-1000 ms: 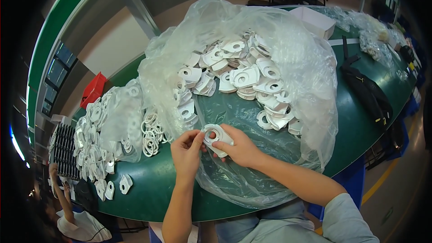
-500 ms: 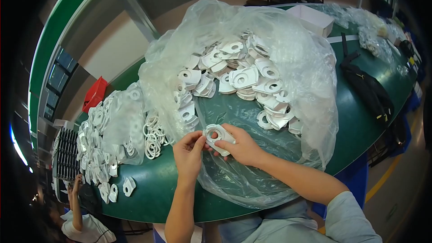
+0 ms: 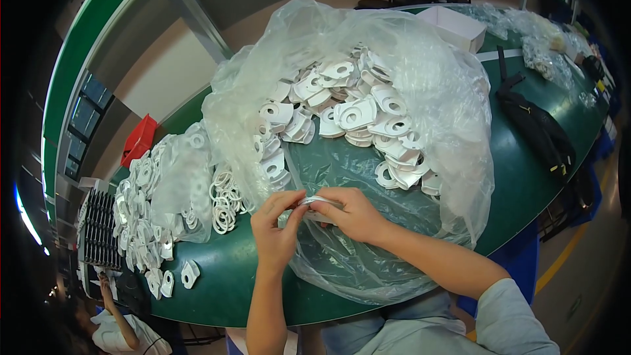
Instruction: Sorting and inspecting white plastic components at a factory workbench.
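Note:
Between my two hands is a white plastic part [image 3: 322, 213], tilted so that mostly its edge shows. My right hand [image 3: 351, 215] grips it from the right, thumb on top. The fingers of my left hand [image 3: 279, 222] pinch its left edge. Beyond my hands, a pile of similar white parts [image 3: 355, 113], flat with a round hole, lies in a large clear plastic bag [image 3: 453, 138] spread on the green table [image 3: 223, 276]. White rings [image 3: 225, 202] lie left of the bag.
More white parts [image 3: 139, 190] are heaped at the left, with a few loose ones [image 3: 189, 274] nearby. A red bin [image 3: 139, 139] and a black rack [image 3: 100, 230] stand beyond them. At the right lies a black bag [image 3: 536, 125]. Another person [image 3: 121, 329] sits at the lower left.
The white part has been tipped from face-up to nearly edge-on between my hands. My left fingers have shifted on its edge. The other person's arm has lowered.

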The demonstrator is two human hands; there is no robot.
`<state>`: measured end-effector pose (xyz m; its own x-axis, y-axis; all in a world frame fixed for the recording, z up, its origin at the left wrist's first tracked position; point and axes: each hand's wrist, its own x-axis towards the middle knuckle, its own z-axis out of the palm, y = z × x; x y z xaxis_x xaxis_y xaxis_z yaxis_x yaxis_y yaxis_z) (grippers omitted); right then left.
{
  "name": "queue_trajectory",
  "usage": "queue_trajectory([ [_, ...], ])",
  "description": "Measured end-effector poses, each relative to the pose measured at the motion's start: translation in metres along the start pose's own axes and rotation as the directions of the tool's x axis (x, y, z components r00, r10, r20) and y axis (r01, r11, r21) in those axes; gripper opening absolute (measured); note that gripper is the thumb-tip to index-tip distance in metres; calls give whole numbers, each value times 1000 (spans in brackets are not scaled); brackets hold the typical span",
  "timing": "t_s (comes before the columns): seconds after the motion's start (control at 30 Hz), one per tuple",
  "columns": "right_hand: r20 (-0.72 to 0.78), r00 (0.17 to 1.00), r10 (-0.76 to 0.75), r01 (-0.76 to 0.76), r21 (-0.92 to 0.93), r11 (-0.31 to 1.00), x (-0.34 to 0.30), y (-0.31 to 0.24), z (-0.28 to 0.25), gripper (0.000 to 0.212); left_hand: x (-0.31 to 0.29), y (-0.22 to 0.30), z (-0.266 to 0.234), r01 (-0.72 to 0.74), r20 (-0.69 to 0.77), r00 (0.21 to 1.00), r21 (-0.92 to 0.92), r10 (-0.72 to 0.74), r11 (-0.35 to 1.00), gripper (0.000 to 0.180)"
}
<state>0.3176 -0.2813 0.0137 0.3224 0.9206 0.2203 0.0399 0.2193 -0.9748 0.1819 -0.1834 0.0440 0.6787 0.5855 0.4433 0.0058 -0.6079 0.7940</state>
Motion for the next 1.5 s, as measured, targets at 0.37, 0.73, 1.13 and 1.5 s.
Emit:
queue_trajectory([
  [0.37, -30, 981, 191, -191, 0, 982, -3, -10, 1, 32, -5, 9, 4, -134, -9, 990, 255, 141, 958, 12],
  [0.73, -95, 968, 233, -221, 128, 967, 0, 4, -3, 44, 0, 9, 8, 115, 145, 979, 201, -146, 973, 27],
  [1.13, 86, 970, 227, -242, 271, 932, -3, 16, -12, 37, -61, -4, -123, 340, -327, 880, -78, -346, 937, 20],
  [1.5, 131, 957, 257, -271, 102, 957, 2, 8, 1, 30, -50, -89, -369, 502, -804, 594, 356, -15, 788, 35],
])
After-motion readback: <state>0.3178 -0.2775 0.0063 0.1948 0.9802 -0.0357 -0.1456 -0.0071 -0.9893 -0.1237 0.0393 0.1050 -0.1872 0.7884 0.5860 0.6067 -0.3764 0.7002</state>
